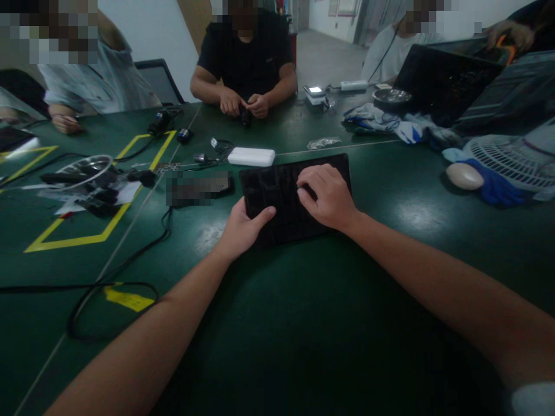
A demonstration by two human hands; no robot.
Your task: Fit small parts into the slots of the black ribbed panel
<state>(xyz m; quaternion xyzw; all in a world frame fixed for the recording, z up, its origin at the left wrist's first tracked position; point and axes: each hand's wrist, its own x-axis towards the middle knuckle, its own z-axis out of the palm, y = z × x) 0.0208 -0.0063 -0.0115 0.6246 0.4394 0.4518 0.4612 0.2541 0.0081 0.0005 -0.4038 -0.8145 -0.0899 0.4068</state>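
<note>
A flat, black, rectangular tablet-like panel (284, 199) with faint darker bands is tilted above the green table. My left hand (246, 227) grips its lower left corner, thumb on the front face and the other fingers hidden behind. Over the panel's right half, my right hand (326, 195) is closed, with thumb and fingers curled together near the surface. Whatever lies between those fingertips is too small or hidden to make out.
Beyond the panel lies a white power bank (251, 156). To the left are a dark phone-like device (199, 189), a wire basket (93, 170) and black cables (162, 231). At right sit a white fan (507, 162) and a computer mouse (465, 176). A co-worker (247, 63) sits opposite.
</note>
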